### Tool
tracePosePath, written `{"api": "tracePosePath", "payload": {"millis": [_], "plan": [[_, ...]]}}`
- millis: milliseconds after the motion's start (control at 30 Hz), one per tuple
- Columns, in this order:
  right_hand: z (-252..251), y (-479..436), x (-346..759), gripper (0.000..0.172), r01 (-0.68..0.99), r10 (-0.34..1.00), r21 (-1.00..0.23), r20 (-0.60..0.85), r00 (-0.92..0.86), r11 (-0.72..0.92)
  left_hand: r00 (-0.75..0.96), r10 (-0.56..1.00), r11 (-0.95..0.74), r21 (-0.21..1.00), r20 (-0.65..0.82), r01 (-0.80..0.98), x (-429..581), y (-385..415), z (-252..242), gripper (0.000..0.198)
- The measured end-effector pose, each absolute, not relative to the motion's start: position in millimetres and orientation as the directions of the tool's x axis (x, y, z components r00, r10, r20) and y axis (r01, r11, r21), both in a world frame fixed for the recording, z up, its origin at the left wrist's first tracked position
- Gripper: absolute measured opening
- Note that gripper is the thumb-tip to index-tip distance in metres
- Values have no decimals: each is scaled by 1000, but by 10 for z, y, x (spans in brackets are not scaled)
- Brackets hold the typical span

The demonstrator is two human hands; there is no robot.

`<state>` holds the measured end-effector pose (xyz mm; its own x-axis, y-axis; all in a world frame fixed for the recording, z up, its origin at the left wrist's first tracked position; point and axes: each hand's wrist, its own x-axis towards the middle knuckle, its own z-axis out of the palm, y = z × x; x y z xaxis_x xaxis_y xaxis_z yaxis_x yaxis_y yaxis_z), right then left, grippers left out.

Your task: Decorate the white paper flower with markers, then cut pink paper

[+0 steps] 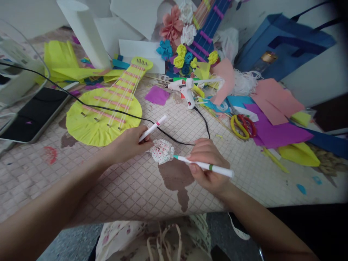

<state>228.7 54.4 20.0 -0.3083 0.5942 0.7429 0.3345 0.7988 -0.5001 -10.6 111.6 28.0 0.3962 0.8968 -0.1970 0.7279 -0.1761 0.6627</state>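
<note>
Left hand (132,142), clasping a pink-banded marker (153,127), presumably steadies the speckled flower (161,151) for the teal-tipped pen (204,165) grasped by the right hand (212,155).

Garment (116,237): pale cream, loose folds
Print (106,238): small purplish-pink flowers, darker sprigs
Ties (179,240): thin beige cords, looped in front
Forearms (67,192): bare

Blue bag (289,58) right; dark-screened tablet (35,113) left; scissors (233,125) beside purple paper (272,136).
</note>
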Motion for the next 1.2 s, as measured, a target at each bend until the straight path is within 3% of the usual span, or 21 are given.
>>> {"api": "tracePosePath", "payload": {"millis": [133, 467, 667, 867, 1033, 1200], "plan": [[188, 546, 2316, 20, 364, 673, -577, 699, -243, 731, 388, 896, -163, 653, -216, 740, -110, 1120, 315, 18], [141, 570, 2316, 10, 334, 805, -735, 564, -182, 591, 390, 893, -160, 653, -224, 740, -131, 1145, 310, 19], [130, 588, 2302, 7, 354, 823, -743, 522, -224, 568, 386, 891, -151, 647, -237, 748, -137, 1144, 305, 21], [131, 565, 2324, 8, 292, 842, -792, 522, -133, 537, 397, 887, -160, 649, -237, 744, -149, 1149, 302, 20], [138, 563, 2304, 8, 312, 833, -772, 504, -231, 554, 387, 891, -156, 637, -240, 755, -139, 1145, 317, 21], [123, 561, 2301, 8, 291, 824, -771, 536, -181, 566, 380, 893, -149, 637, -242, 756, -123, 1140, 314, 21]]}}
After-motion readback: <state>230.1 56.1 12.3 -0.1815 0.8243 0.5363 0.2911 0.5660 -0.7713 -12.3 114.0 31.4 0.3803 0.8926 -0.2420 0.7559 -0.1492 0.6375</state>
